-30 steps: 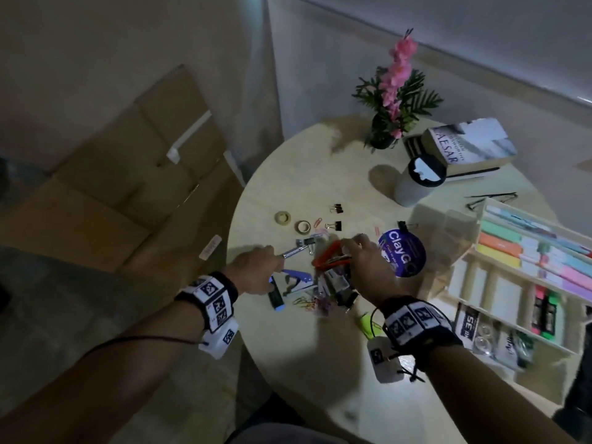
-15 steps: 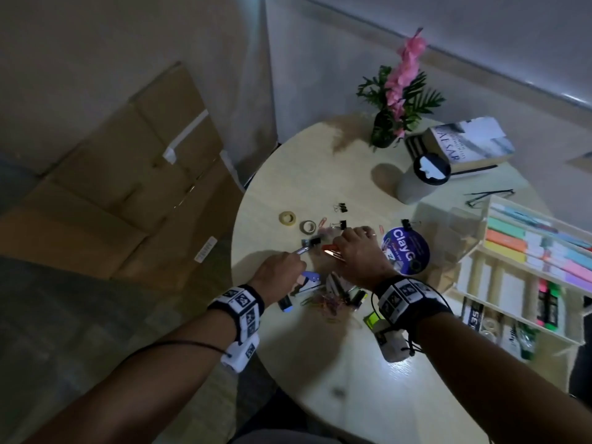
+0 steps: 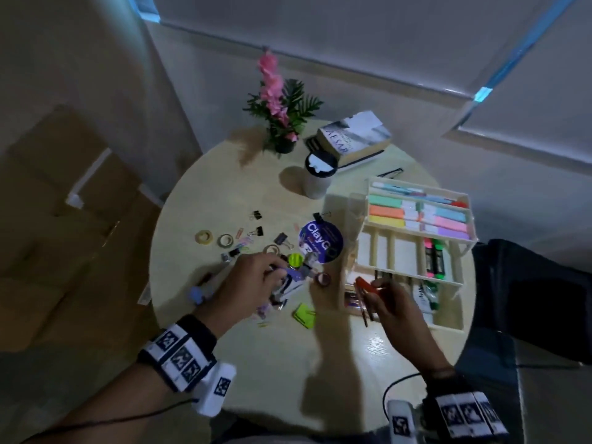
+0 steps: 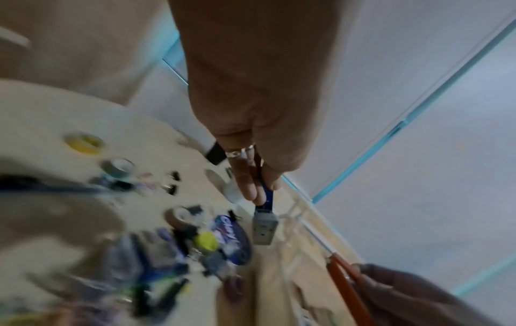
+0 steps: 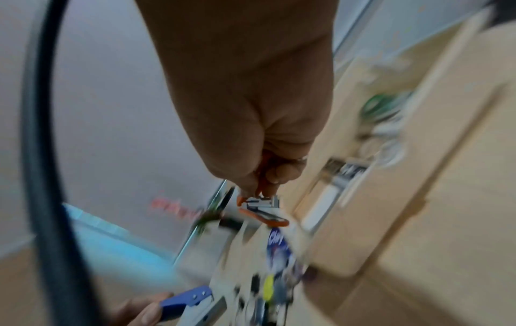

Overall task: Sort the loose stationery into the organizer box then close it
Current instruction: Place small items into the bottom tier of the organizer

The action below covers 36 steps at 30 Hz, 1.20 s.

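Observation:
The cream organizer box (image 3: 466, 200) stands open at the table's right, with coloured markers in its far rows and highlighters (image 3: 435, 258) lower down. My right hand (image 3: 371, 288) pinches an orange stapler (image 3: 364, 284) just above the box's near-left compartments; the right wrist view shows the same orange stapler (image 5: 261, 207) under the fingertips. My left hand (image 3: 275, 271) hovers over the loose pile and pinches a blue stapler (image 4: 264, 225) with its grey metal end pointing down. Tape rolls (image 3: 204, 236), binder clips (image 3: 256, 215) and paper clips lie scattered on the round table (image 3: 272, 363).
A round blue ClayGo tub (image 3: 321, 241) sits beside the box's left wall. Behind it stand a tumbler (image 3: 320, 177), a stack of books (image 3: 355, 136) and a potted pink flower (image 3: 282, 123). A green pad (image 3: 304, 315) lies near the front. Cardboard (image 3: 64, 203) covers the floor at left.
My right hand has carried the orange stapler from the pile rightward to above the organizer box. The left hand still holds the blue stapler over the pile.

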Tool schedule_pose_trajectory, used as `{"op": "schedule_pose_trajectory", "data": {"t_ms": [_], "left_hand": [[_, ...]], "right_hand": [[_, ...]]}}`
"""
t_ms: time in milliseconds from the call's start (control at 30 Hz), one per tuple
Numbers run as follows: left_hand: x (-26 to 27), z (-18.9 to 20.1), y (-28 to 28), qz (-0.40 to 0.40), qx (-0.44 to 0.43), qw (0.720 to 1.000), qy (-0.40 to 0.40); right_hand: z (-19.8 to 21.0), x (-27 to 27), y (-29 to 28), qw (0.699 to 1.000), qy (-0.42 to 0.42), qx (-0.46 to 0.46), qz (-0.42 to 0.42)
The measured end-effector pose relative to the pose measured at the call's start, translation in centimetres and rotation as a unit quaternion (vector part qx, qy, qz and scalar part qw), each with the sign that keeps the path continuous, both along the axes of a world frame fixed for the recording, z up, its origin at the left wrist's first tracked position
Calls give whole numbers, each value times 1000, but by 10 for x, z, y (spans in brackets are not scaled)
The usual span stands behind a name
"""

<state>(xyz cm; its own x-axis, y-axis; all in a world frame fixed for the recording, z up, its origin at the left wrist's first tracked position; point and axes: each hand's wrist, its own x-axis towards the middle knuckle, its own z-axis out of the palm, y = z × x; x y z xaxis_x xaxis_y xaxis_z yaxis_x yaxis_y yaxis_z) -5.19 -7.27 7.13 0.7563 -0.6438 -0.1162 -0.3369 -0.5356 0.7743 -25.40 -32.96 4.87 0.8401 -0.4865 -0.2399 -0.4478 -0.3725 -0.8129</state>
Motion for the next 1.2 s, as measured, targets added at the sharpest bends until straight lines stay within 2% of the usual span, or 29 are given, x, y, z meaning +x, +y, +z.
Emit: {"op": "schedule_pose_trajectory", "data": {"t_ms": [100, 200, 300, 433, 600, 800, 1000, 1200], "left_hand": [[-37, 1, -60, -5, -51, 998, 36], [-73, 1, -115, -13, -69, 997, 31], [-101, -2, -160, -12, -80, 996, 49], [-123, -19, -200, -23, -65, 998, 11], [-134, -32, -231, -37, -18, 999, -36], [-131, -40, -235, -72, 40, 991, -107], [-121, -42, -230, -142, 115, 968, -172], [-117, -47, -230, -201, 167, 951, -163]], "right_hand": [[1, -40, -33, 992, -20, 53, -112], [-8, -67, -67, 967, -24, 112, -229], [-23, -83, -100, 955, -4, 101, -277], [-38, -83, -120, 969, 20, 30, -246], [-33, -65, -122, 981, 9, -56, -184], [-32, -46, -117, 980, -8, -25, -196], [-47, -20, -92, 981, -8, 22, -191], [-51, -16, -83, 996, 6, -3, -86]]}}
